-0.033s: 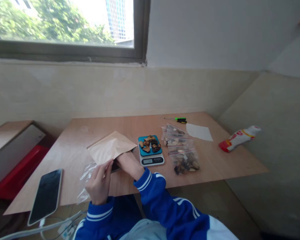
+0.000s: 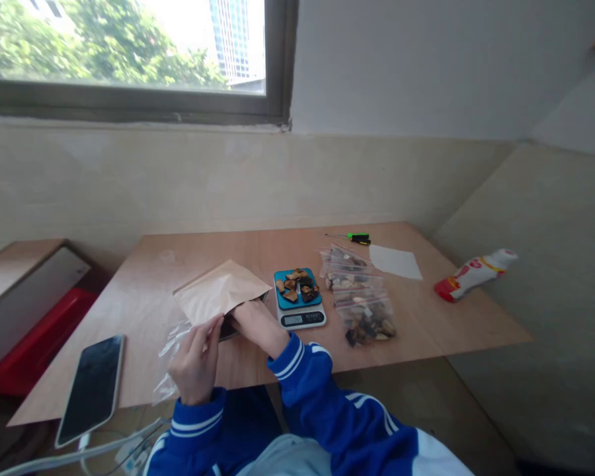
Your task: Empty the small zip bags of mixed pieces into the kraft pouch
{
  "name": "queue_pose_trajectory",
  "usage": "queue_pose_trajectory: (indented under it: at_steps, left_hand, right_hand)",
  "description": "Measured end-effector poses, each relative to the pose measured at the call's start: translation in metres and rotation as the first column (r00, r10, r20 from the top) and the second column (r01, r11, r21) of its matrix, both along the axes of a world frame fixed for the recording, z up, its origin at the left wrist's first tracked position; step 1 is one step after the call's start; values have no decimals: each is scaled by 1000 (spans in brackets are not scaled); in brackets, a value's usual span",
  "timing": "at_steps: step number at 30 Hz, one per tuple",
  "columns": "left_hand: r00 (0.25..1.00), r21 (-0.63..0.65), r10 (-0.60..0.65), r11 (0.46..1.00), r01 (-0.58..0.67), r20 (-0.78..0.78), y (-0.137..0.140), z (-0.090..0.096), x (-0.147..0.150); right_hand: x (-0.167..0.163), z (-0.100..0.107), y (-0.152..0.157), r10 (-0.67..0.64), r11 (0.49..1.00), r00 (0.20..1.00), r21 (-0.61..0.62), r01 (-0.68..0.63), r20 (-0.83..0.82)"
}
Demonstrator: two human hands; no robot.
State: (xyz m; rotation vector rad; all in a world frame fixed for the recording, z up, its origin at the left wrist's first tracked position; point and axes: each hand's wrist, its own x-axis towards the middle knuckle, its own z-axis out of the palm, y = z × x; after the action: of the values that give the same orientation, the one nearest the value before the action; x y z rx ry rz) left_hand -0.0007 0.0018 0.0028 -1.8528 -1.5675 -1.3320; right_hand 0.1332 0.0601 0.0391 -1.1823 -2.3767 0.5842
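My left hand [image 2: 196,362] pinches the near edge of a brown paper bag [image 2: 213,289] and holds its mouth up. My right hand [image 2: 258,326] reaches into that mouth; its fingers are hidden inside. Just to the right stands a small kitchen scale [image 2: 302,320] with a blue top. Several dried brown slices [image 2: 291,284], perhaps mushroom, lie on it. The digits on its display are too small to read surely. Crumpled clear plastic bags [image 2: 171,350] lie beside and under my left hand.
Right of the scale, zip bags [image 2: 364,314] of dried pieces overlap in a row. Behind them are a green-and-black screwdriver [image 2: 357,237] and white paper [image 2: 395,262]. A red-and-white bottle [image 2: 473,274] is at the right. A cabled tablet [image 2: 90,390] overhangs the table's left front edge.
My right hand and sleeve have shifted very slightly to the right. The bag and the left hand are almost unmoved.
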Motion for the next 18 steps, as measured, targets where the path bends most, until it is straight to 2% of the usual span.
queue_pose_trajectory:
  at_steps: [5, 10, 14, 18]
  left_hand:
    - [998, -53, 42, 998, -40, 50, 8, 14, -3]
    - [994, -104, 53, 994, -43, 93, 11, 21, -5]
    - [989, -128, 87, 989, -71, 123, 11, 23, -5]
    - [983, -124, 111, 988, -93, 145, 10, 25, -6]
  right_hand:
    - [18, 9, 0, 62, 997, 997, 47, -64, 52]
    - [40, 24, -3, 90, 996, 978, 34, -85, -190]
    - [68, 27, -6, 14, 998, 948, -54, -33, -317]
    - [112, 9, 2, -194, 979, 932, -115, 167, -304]
